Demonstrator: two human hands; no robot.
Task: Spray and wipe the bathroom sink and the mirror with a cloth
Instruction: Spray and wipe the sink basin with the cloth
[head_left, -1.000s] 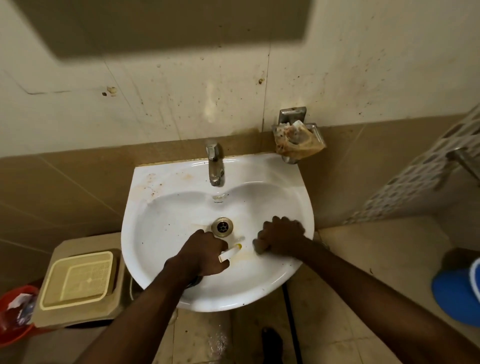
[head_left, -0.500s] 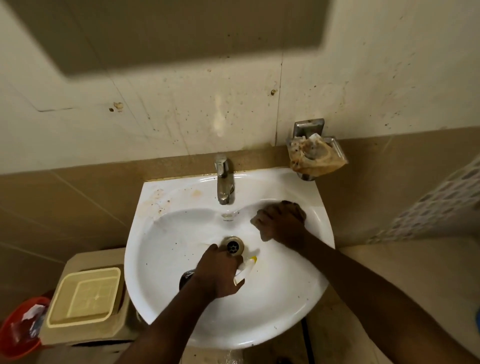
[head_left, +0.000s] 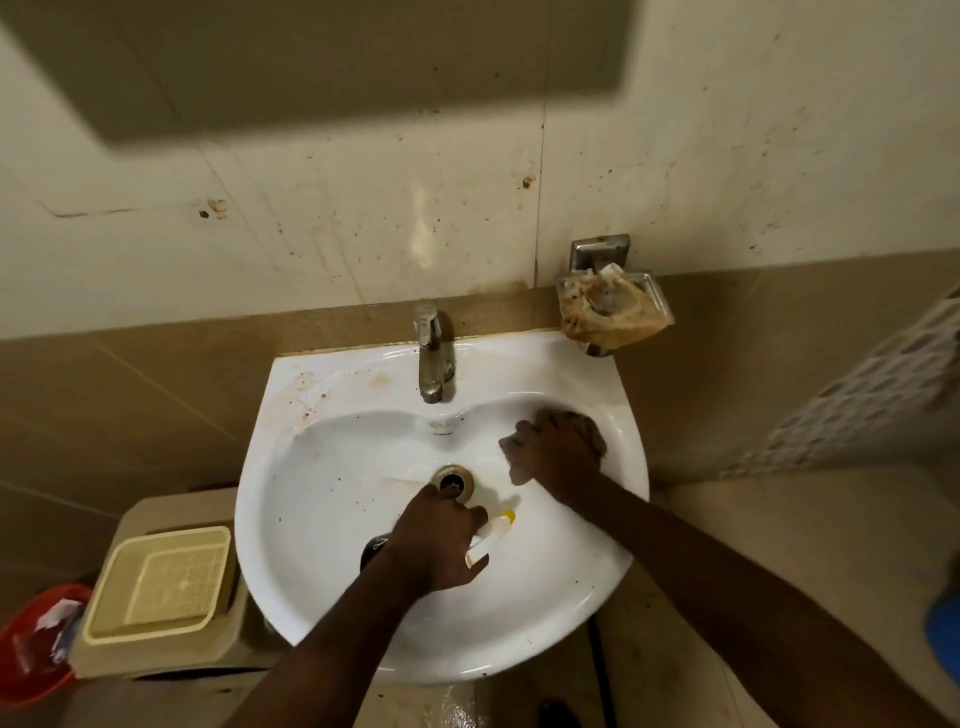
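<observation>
wiping the basin, right side first

nearest us, the left hand (head_left: 439, 540) is wrapped around the spray bottle (head_left: 491, 538), its white nozzle with a yellow tip poking out toward the right, just on the near side of the drain (head_left: 453, 479). the dark body of the bottle shows behind the wrist. the bottle hangs low over the bowl; whether it rests on the porcelain i cannot tell.

a little past the drain and to its right, the right hand (head_left: 556, 452) is pressed flat onto the cloth (head_left: 592, 434), fingers spread and bearing down on the inner slope of the sink (head_left: 332, 519). a grey edge of cloth peeks out from the far side of the hand.

to do this stroke well, i'd say: keep the palm flat so the whole cloth bites, and sweep down the slope toward the drain so the muck runs inward, not up onto the rim. dark specks dot the bowl left of the drain, so that side looks due next.

further back, behind the drain, the tap (head_left: 432, 353) stands on the ledge, and brown staining lies on the ledge to its left; that patch looks like it wants a fresh squirt and firmer rubbing. the cloth will need to work round the tap's base too.

no mirror clearly in view here, so that part looks not yet begun.
</observation>
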